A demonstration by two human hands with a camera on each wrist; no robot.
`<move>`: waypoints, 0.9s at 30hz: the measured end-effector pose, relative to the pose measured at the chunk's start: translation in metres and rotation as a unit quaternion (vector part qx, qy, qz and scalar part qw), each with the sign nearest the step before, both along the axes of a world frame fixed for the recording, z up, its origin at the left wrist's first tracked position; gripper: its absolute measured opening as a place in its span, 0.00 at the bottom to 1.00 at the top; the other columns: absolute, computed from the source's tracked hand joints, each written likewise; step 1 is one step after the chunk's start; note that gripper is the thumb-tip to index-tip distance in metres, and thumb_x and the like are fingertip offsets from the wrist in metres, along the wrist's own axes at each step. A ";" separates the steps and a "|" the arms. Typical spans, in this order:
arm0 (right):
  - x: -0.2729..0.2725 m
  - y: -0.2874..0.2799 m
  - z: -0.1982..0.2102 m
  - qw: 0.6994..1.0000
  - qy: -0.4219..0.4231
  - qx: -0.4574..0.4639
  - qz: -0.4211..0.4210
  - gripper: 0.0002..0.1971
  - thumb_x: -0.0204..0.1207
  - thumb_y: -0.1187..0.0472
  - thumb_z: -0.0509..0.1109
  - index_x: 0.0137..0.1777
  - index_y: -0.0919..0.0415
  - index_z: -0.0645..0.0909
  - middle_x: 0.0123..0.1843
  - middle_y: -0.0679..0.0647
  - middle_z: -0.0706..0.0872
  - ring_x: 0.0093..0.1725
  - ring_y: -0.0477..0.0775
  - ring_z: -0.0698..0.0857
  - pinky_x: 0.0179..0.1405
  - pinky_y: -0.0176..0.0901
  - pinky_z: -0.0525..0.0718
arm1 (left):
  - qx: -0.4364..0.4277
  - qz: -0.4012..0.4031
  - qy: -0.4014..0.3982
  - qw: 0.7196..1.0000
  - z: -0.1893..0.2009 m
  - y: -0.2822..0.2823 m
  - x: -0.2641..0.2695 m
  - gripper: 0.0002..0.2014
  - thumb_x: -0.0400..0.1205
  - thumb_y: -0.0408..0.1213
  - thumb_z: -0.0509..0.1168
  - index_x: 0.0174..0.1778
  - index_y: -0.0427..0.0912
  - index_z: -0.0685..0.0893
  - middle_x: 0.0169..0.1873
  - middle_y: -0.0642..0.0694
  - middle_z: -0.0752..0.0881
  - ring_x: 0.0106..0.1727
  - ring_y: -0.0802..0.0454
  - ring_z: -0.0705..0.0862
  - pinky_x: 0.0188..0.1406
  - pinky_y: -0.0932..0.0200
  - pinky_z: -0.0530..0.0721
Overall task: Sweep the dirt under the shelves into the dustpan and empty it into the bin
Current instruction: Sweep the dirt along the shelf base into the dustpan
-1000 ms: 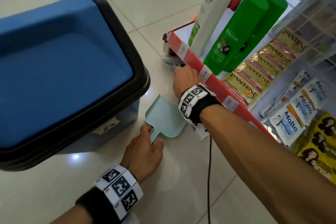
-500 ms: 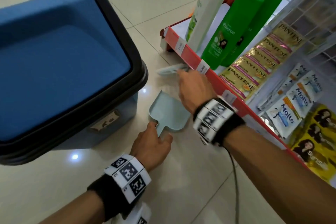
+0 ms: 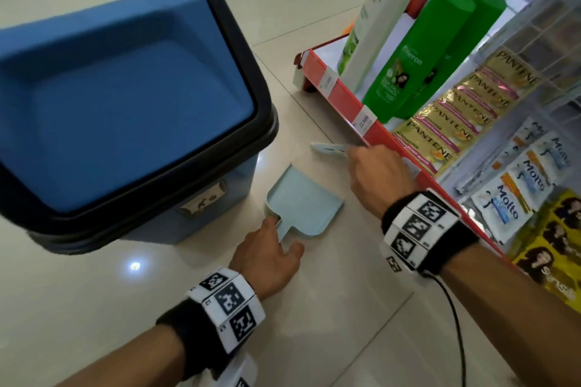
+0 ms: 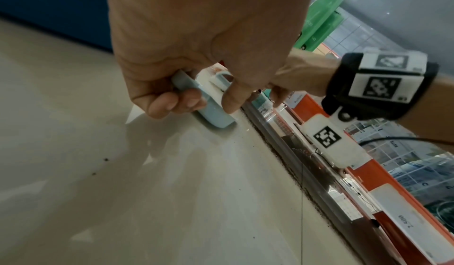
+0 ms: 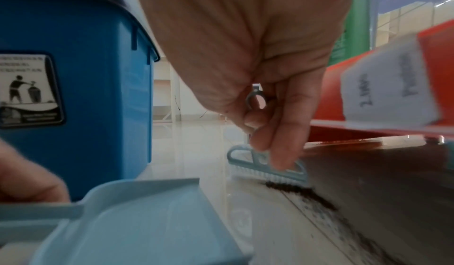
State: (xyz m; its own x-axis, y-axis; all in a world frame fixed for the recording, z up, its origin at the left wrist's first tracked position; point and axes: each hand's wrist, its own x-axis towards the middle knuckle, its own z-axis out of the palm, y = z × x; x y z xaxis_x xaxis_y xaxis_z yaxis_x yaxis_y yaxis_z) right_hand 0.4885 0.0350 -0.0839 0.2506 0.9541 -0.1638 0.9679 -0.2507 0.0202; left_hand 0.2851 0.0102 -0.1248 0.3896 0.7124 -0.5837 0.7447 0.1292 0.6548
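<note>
A small pale-blue dustpan (image 3: 303,203) lies flat on the floor beside the blue bin (image 3: 125,110). My left hand (image 3: 270,256) grips its short handle (image 4: 206,104). My right hand (image 3: 375,173) holds a small pale-blue brush (image 3: 328,148) by its handle, at the foot of the red shelf edge (image 3: 345,104). In the right wrist view the brush (image 5: 267,169) has its bristles on the floor, touching a dark line of dirt (image 5: 299,191) along the shelf base. The dustpan (image 5: 137,222) looks empty.
The bin's blue lid, black-rimmed, is closed. The shelf carries a white bottle (image 3: 374,19), green shampoo bottles (image 3: 418,53) and hanging sachets (image 3: 456,113). A cable (image 3: 456,324) trails from my right wrist. Dark specks (image 4: 105,159) dot the pale tiled floor.
My right hand has drawn the brush out from under the shelf edge and back along it toward the dustpan. My left hand has stayed on the dustpan handle.
</note>
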 end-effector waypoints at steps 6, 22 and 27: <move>-0.018 0.068 -0.002 0.997 -0.001 0.039 0.074 0.15 0.83 0.71 0.56 0.62 0.67 0.81 0.56 0.65 0.87 0.55 0.67 0.87 0.52 0.54 0.84 | 0.019 -0.007 0.004 1.000 -0.001 0.001 0.009 0.21 0.84 0.51 0.63 0.70 0.46 0.73 0.44 0.46 0.88 0.47 0.46 0.87 0.51 0.52 0.84; -0.003 0.018 0.002 0.993 0.002 0.047 0.112 0.14 0.82 0.69 0.58 0.62 0.63 0.83 0.50 0.65 0.87 0.50 0.65 0.88 0.45 0.51 0.83 | 0.013 -0.017 0.005 1.000 0.004 -0.004 0.005 0.25 0.84 0.48 0.62 0.76 0.44 0.70 0.54 0.42 0.87 0.55 0.41 0.86 0.56 0.50 0.84; -0.016 0.064 -0.024 0.997 -0.059 0.031 0.036 0.16 0.85 0.70 0.54 0.60 0.66 0.84 0.57 0.64 0.86 0.55 0.66 0.87 0.43 0.50 0.80 | 0.015 -0.020 0.010 1.000 0.002 -0.004 0.007 0.26 0.84 0.50 0.62 0.77 0.45 0.69 0.55 0.43 0.87 0.55 0.41 0.87 0.53 0.51 0.83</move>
State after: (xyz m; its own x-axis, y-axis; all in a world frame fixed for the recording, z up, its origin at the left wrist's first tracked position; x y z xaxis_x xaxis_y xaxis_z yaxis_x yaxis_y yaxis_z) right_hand 0.4728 0.0989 -0.1074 0.1942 0.9778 -0.0782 0.9754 -0.1840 0.1215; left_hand 0.2918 0.0058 -0.1230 0.4068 0.7140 -0.5699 0.7624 0.0784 0.6424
